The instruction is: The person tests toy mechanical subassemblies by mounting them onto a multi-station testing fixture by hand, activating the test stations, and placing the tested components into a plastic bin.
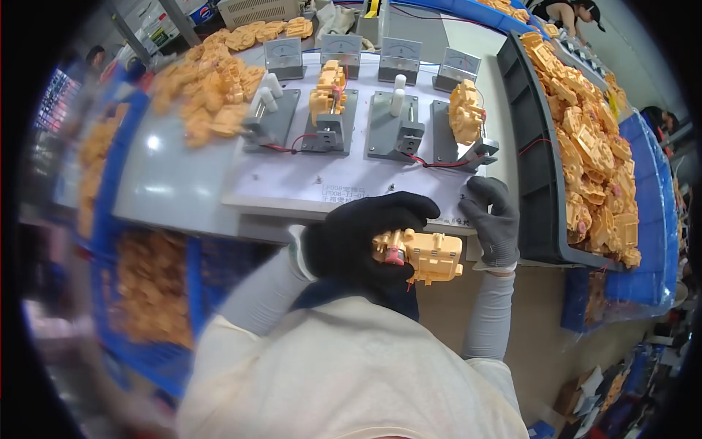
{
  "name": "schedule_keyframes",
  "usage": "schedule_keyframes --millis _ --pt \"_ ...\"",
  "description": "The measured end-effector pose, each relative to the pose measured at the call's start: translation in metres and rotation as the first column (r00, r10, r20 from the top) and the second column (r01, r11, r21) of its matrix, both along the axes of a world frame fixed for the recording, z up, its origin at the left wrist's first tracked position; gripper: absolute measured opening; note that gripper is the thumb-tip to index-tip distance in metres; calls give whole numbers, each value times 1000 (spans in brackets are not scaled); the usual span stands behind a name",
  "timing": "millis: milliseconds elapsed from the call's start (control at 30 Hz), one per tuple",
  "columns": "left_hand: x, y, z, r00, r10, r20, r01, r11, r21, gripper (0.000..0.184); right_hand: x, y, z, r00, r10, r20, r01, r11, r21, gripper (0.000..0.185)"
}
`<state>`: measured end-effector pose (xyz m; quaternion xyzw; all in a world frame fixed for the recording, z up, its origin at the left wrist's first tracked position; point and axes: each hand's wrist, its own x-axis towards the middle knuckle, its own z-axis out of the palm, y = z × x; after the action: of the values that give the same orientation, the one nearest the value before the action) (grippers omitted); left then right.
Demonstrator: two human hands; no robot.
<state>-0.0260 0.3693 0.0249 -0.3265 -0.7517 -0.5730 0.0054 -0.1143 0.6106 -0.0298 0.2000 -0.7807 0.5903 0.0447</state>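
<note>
My left hand [365, 234], in a black glove, is closed around a yellow-orange plastic gearbox housing [435, 256] with a small pink-red part on its side. The housing lies sideways just in front of the table's edge. To its right, my right hand [493, 219] in a dark grey glove is at the table edge, fingers curled toward the thumb. What its fingertips pinch, if anything, is hidden. Beyond the hands, one similar housing sits on the second test stand [338, 135] and another on the rightmost stand [446, 139]. White pegs [398, 95] stand on the other two.
Several analog meters [400, 58] stand behind the fixtures. Loose housings [212, 88] are piled on the table's left. A dark grey crate [537, 146] full of housings borders the right side. Blue bins [150, 358] stand at the lower left. Red wires [439, 166] run between stands.
</note>
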Motion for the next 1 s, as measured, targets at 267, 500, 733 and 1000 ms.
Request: schedule_keyframes --millis 267,500,733,1000 --pt "2 -11 -12 1000 -4 -21 5 999 47 51 4 -4 5 999 -28 18 27 999 34 34" --pt "-7 -12 -18 996 0 -92 13 990 142 52 -2 -5 5 989 -84 121 76 995 65 33" --pt "-64 53 -16 951 119 -286 -87 989 122 43 0 8 18 997 54 62 -35 959 -281 32" --pt "-71 80 -32 944 84 -319 18 952 305 48 -47 -9 101 990 62 126 -76 990 115 51"
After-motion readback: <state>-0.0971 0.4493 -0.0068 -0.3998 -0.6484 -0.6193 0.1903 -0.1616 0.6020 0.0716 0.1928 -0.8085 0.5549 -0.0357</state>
